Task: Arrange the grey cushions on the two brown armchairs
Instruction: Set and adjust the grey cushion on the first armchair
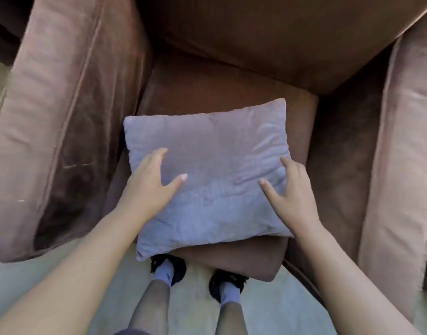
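**One cushion down on the seat, not yet propped**

I stood square in front of a brown armchair [268,39], its backrest at twelve o'clock, one padded arm [50,117] at nine and the other arm [405,141] at three. That was the only armchair I could see; the second one lay outside my view, so I could not tell how it stood.

The seat [207,93] was bare toward the back. On its front half lay one grey cushion [207,170], flat, turned a little off square, its near corner at seven o'clock hanging past the seat's front edge. No other cushion showed.

My left hand [152,182] rested on the cushion's nine o'clock side, fingers spread and thumb stretched inward across the fabric. My right hand [289,189] met the three o'clock edge the same way, fingers spread, thumb laid on top. Neither was closed around it; whether the fingers curled under the edges I could not tell.

I judged the job to be at an early point: this cushion had reached its chair but lay flat and crooked near the front. Left, as I saw it, was to square it or stand it against the backrest, then see to the other armchair.

My shoes [169,267] were at six o'clock on a pale floor [50,281].
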Demonstrator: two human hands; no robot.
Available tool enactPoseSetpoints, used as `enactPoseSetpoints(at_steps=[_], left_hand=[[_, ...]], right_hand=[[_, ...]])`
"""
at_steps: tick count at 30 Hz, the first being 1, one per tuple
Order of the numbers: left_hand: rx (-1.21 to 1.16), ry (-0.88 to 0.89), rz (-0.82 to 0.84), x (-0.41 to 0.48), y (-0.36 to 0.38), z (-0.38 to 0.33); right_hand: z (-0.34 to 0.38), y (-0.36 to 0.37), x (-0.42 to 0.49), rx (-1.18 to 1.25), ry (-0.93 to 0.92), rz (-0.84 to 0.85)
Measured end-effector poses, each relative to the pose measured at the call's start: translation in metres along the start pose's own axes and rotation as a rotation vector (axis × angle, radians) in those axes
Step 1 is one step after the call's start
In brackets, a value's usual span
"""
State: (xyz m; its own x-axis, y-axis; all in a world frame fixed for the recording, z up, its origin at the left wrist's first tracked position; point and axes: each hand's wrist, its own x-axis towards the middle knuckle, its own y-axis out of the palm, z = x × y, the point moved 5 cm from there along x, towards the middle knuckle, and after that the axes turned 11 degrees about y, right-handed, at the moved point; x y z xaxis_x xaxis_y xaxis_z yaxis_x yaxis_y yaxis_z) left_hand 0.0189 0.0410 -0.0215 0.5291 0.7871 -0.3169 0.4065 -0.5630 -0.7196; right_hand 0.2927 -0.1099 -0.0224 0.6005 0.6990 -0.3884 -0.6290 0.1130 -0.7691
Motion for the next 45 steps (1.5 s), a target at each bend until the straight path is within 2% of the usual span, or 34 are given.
enactPoseSetpoints(at_steps=[3,8,13,16,22,26,30,36,40,42,45], left_hand=[[-0.073,-0.116,-0.141,0.007,0.010,0.027],[-0.186,-0.235,-0.169,0.008,0.024,0.055],[-0.230,-0.276,-0.250,0.005,0.030,0.067],[-0.347,-0.401,-0.308,0.002,0.032,0.079],[-0.574,-0.572,-0.315,0.000,0.045,0.096],[-0.713,-0.532,-0.286,0.004,0.044,0.099],[-0.864,-0.541,-0.299,0.005,0.040,0.091],[-0.902,-0.386,-0.349,0.013,0.002,0.055],[-0.885,-0.309,-0.353,0.022,-0.016,0.044],[-0.875,-0.231,-0.268,0.042,-0.053,-0.008],[-0.871,-0.165,-0.283,0.055,-0.070,-0.018]], right_hand=[[-0.017,0.011,0.017,0.070,0.044,-0.111],[-0.037,0.028,0.040,0.202,0.169,-0.144],[-0.048,0.039,0.057,0.289,0.308,-0.091],[-0.049,0.044,0.063,0.308,0.355,-0.050],[-0.056,0.053,0.067,0.368,0.467,0.042],[-0.057,0.053,0.067,0.387,0.439,0.050],[-0.051,0.040,0.060,0.405,0.418,-0.024],[-0.035,0.006,0.041,0.490,0.422,-0.117],[-0.023,-0.008,0.040,0.545,0.402,-0.099],[-0.011,-0.071,0.021,0.638,0.450,-0.191],[0.000,-0.072,0.024,0.661,0.417,-0.178]])
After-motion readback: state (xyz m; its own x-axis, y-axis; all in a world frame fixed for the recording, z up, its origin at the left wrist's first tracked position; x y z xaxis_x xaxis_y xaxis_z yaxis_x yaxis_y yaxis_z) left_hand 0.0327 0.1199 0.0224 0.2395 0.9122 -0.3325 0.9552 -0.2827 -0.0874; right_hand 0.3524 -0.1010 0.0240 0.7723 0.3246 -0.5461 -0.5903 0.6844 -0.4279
